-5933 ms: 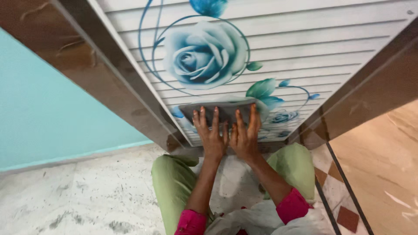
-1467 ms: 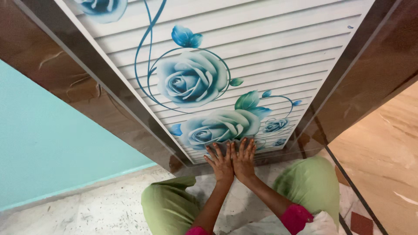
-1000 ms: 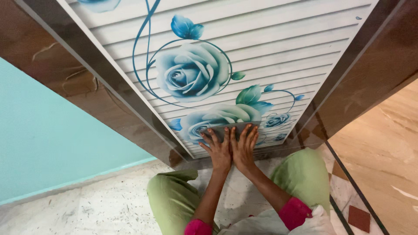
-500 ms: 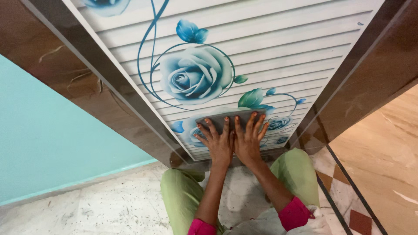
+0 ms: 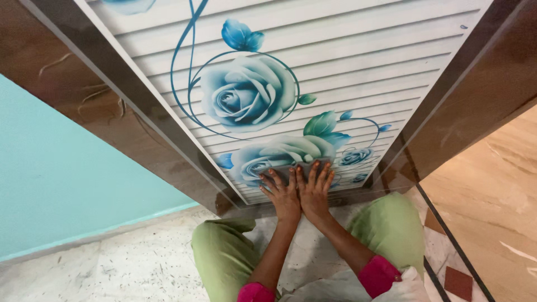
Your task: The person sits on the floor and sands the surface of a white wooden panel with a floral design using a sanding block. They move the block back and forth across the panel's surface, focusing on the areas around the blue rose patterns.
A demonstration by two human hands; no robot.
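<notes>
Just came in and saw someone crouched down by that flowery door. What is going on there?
A person squats on the speckled floor with both hands side by side, flat against the bottom of a white ribbed door printed with blue roses. The left hand and right hand press a grey cloth onto the panel, low over the lowest large rose. The cloth is mostly hidden under the fingers.

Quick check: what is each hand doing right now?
Left hand: open, fingers spread, pressing a grey cloth flat against the door.
Right hand: open, pressing the same cloth beside it.
</notes>
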